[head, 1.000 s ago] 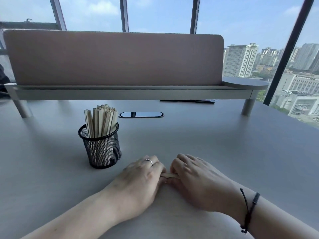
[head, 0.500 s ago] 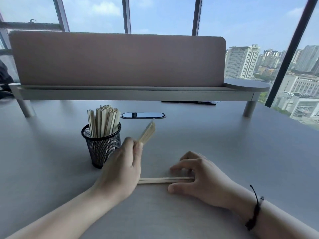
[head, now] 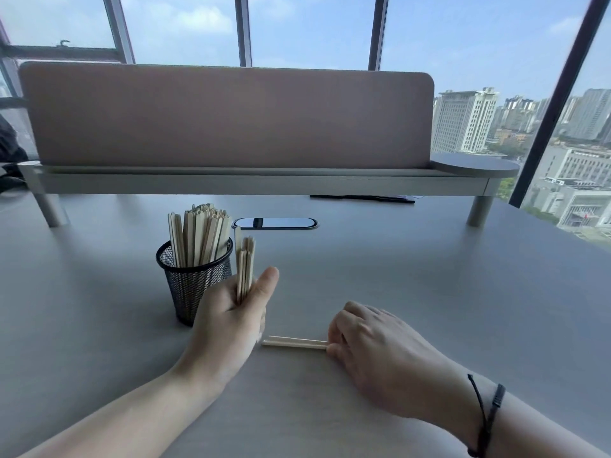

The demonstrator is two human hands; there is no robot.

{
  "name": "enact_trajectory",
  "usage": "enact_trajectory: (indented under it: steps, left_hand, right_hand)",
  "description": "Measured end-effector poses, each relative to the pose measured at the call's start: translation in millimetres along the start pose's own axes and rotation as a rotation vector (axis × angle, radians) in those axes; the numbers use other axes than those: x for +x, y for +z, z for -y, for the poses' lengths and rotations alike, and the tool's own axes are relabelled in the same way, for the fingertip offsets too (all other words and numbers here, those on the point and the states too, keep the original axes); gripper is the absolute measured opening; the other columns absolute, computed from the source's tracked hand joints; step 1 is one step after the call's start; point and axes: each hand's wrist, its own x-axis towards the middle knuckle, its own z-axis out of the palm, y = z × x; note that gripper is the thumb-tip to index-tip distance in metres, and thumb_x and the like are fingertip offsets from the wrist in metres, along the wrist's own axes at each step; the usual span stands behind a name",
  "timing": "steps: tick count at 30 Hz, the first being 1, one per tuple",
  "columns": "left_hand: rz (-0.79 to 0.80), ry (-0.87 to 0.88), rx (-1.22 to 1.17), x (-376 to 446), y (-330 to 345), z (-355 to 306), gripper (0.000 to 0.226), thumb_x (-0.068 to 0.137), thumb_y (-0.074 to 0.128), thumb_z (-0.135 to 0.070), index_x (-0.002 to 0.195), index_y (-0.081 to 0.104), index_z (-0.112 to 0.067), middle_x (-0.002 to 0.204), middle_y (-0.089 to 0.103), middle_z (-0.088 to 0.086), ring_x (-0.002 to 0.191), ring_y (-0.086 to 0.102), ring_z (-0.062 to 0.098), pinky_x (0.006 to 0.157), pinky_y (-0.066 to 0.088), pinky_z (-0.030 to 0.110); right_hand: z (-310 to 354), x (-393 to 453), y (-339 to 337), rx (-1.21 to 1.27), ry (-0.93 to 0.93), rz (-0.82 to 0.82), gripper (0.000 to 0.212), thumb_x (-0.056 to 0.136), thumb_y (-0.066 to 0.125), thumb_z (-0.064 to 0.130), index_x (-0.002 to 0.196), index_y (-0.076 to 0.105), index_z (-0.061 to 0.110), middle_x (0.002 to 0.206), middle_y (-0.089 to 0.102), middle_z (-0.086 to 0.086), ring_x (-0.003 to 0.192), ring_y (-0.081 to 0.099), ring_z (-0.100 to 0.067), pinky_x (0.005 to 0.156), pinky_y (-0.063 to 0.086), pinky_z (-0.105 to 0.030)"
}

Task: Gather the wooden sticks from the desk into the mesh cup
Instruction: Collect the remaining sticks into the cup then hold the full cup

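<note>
On the gray desk (head: 429, 292) by big windows stands a black mesh cup (head: 193, 279) packed with upright wooden sticks (head: 198, 234). Just right of the cup, the left hand (head: 231, 312) grips a small bunch of sticks (head: 244, 269) pointing up. Farther right of the cup, the right hand (head: 370, 345) pinches the end of a few sticks lying flat (head: 294, 342).

There is only one view, from the person's head, which looks forward and down over the near tabletop (head: 429, 292), close above both forearms, toward the windows (head: 314, 28) behind.
</note>
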Motion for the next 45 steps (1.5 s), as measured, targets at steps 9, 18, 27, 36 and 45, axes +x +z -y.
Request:
enact_trajectory:
  steps: [9,18,27,36,45]
  left_hand:
    - [-0.005,-0.023,-0.032,0,1,-1,0.061,0.087,0.061,-0.038,0.058,0.020,-0.003,0.050,0.020,0.006,0.047,0.013,0.031,0.047,0.015,0.041]
    - [-0.094,-0.058,-0.062,2,0,0,0.057,0.087,0.064,-0.040,0.052,0.028,-0.012,0.044,0.026,-0.001,0.039,0.026,0.018,0.049,0.026,0.036]
    - [-0.025,-0.064,-0.064,1,-2,-3,0.057,0.085,0.064,-0.041,0.057,0.023,-0.014,0.045,0.023,-0.004,0.040,0.019,0.016,0.046,0.016,0.036]
    - [0.013,-0.030,-0.057,-1,-4,-18,0.055,0.085,0.065,-0.037,0.059,0.031,-0.003,0.053,0.031,0.014,0.048,0.030,0.021,0.046,0.028,0.038]
    - [-0.089,0.057,-0.264,57,-39,-98,0.066,0.100,0.052,-0.037,0.042,0.024,-0.025,0.041,0.020,-0.004,0.039,0.016,0.014,0.045,0.016,0.021]
  right_hand:
    - [-11,-2,8,-0.171,-0.109,-0.041,0.016,0.100,0.035,0.033,0.095,0.047,0.024,0.095,0.052,0.002,0.084,0.056,-0.022,0.075,0.046,-0.034]
    - [-14,0,3,0.356,0.191,-0.174,0.016,0.103,0.044,0.028,0.088,0.047,0.025,0.076,0.058,0.008,0.071,0.051,-0.009,0.064,0.041,-0.024]
    - [13,17,6,1.228,0.347,-0.166,0.038,0.088,0.067,0.042,0.062,0.056,0.017,0.054,0.033,0.005,0.048,0.027,-0.013,0.055,0.015,-0.038]
    - [45,30,-2,1.424,0.466,-0.189,0.050,0.078,0.069,0.039,0.050,0.031,0.022,0.049,0.021,-0.002,0.042,0.017,-0.017,0.047,0.019,-0.031]
    - [90,112,-49,1.610,0.314,-0.284,0.059,0.099,0.051,0.043,0.052,0.020,0.024,0.048,0.014,0.003,0.044,0.010,-0.017,0.043,0.017,-0.026]
